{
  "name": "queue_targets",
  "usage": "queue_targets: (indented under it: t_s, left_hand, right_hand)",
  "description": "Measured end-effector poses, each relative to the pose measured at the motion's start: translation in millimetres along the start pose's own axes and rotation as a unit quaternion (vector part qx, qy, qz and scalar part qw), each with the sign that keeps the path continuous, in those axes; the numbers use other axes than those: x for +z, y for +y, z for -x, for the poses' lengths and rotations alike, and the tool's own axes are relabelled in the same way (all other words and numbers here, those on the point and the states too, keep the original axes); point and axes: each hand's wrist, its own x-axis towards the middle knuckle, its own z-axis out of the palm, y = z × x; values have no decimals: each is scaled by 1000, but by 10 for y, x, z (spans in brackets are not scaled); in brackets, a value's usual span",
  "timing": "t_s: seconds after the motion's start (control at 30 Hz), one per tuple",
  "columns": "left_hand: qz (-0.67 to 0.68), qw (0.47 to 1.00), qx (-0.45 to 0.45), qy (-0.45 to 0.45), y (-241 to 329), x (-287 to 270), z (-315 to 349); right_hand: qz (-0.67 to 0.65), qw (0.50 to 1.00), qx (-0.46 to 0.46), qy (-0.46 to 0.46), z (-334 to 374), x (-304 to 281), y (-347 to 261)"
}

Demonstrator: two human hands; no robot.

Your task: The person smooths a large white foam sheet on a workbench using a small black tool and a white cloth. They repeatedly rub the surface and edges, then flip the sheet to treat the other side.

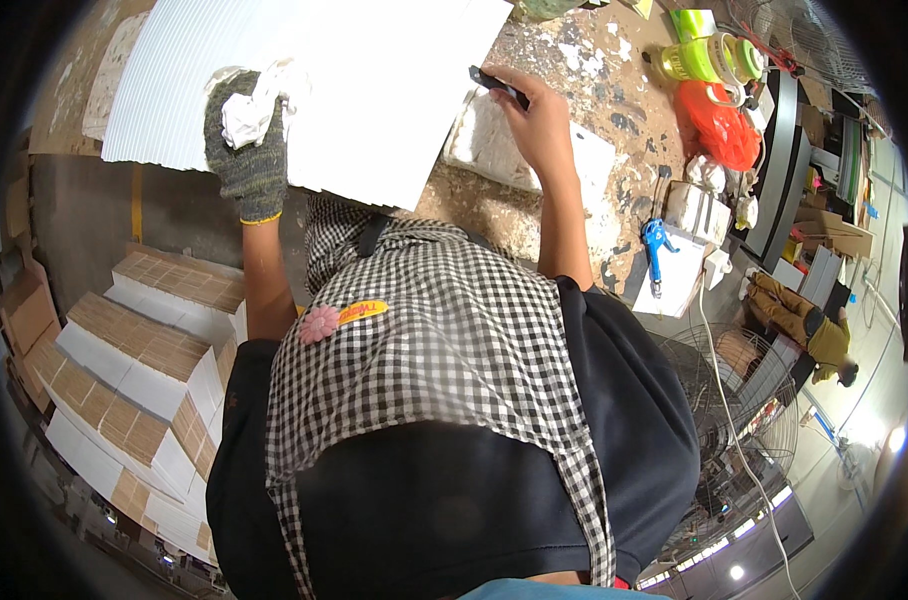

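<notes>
While the camera looks straight down the wearer's body, the nearest thing is a black-and-white checked cloth apron (444,350) over a black top, with a small pink flower patch (320,324) and a yellow label on its chest.

Both forearms reach up and away from the apron toward a paint-spattered brown workbench (574,80). The left hand (246,135), in a grey-green knitted work glove with a yellow cuff, is closed around a crumpled white rag (249,115) and presses it down on a large white ribbed sheet (374,90). The sheet lies flat on the bench and overhangs its near edge at the left. The bare right hand (536,115) is closed on a small dark-handled knife-like tool (497,84), held at the right edge of the sheet; whether the tool's tip touches the sheet cannot be told. Just beside that hand, under the wrist, sits a rough white foam block (534,165).

Farther right on the bench lie a blue-handled tool (655,245) on white paper, a crumpled red plastic bag (719,125), and rolls of yellow-green tape (712,58).

Below the bench at the left, stacks of white-edged, brown-faced panels (144,350) stand in stepped rows on the floor. At lower right is a round wire fan guard (744,400).
</notes>
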Motion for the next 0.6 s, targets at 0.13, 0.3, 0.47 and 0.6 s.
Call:
queue_targets:
  t_s: [0.13,0.3,0.47,0.6]
  left_hand:
    - [39,997,-57,-15,-87,29,30]
    - [57,998,-16,11,-45,34,23]
    - [31,999,-36,23,-28,54,16]
    - [15,999,-39,22,-45,61,4]
  right_hand:
    - [-10,1000,-5,10,18,4,1]
    - [15,999,-33,35,-33,52,3]
    - [14,1000,-17,4,147,40,-61]
    - [4,999,9,-33,332,17,-150]
